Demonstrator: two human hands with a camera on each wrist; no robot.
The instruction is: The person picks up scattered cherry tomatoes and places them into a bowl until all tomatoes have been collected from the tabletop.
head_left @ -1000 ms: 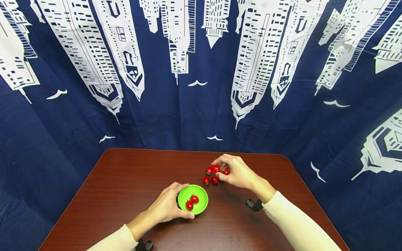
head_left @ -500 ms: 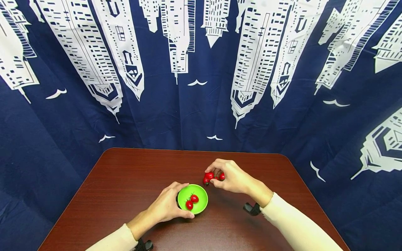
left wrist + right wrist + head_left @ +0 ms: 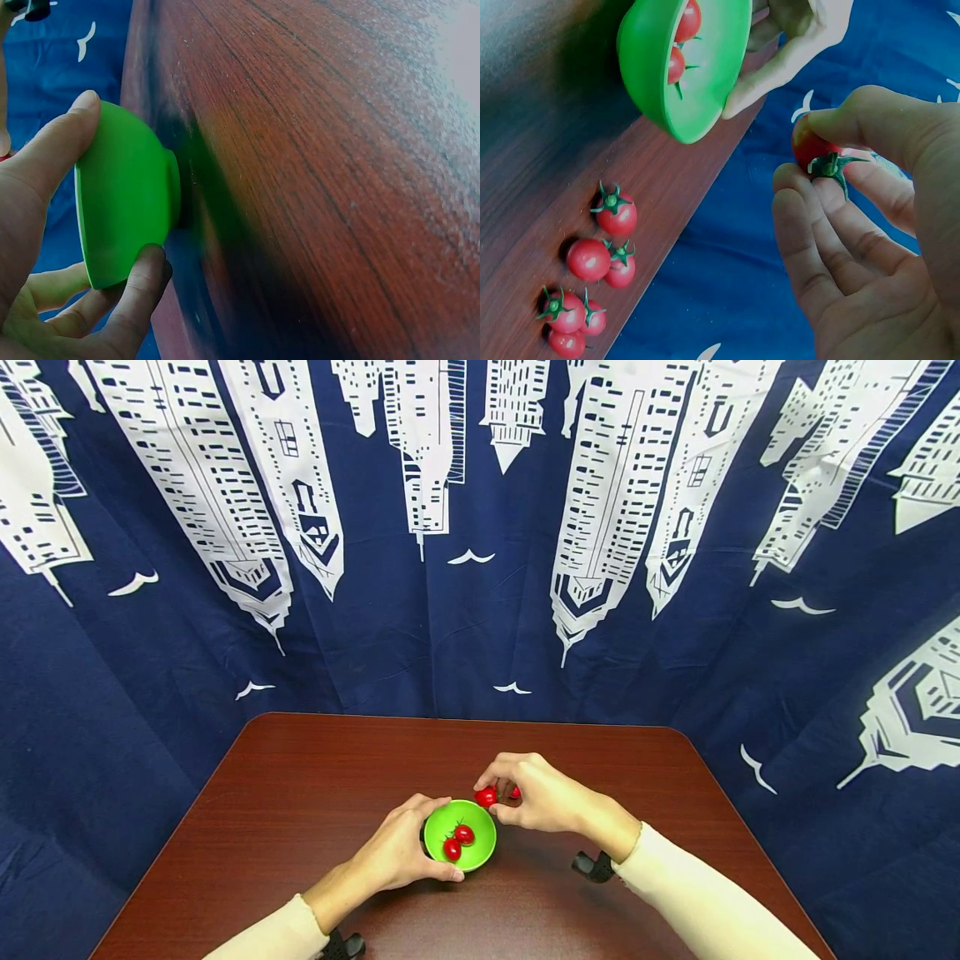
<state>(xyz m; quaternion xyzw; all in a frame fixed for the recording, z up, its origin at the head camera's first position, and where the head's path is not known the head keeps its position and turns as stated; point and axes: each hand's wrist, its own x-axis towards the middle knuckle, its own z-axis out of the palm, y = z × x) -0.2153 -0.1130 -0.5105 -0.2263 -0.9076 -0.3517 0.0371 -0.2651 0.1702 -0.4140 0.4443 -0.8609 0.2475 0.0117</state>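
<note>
A small green bowl (image 3: pixel 460 835) stands on the dark red table (image 3: pixel 315 793) with two cherry tomatoes (image 3: pixel 457 842) inside. My left hand (image 3: pixel 397 852) grips the bowl's left side, thumb on the near rim; its underside (image 3: pixel 124 199) fills the left wrist view. My right hand (image 3: pixel 528 793) pinches one red cherry tomato (image 3: pixel 486 796) between thumb and fingers just above the bowl's far rim. In the right wrist view the pinched tomato (image 3: pixel 814 146) hangs beside the bowl (image 3: pixel 686 67). Several loose tomatoes (image 3: pixel 592 259) lie on the table, mostly hidden behind my right hand in the head view.
A blue curtain (image 3: pixel 480 527) printed with white skyscrapers hangs behind and around the table. Black wrist mounts (image 3: pixel 592 865) show by my sleeves. Bare tabletop lies at the left and far right.
My right hand has lifted one tomato from the loose cluster and carried it left and nearer, up to the bowl's far rim. My left hand and the bowl have stayed still.
</note>
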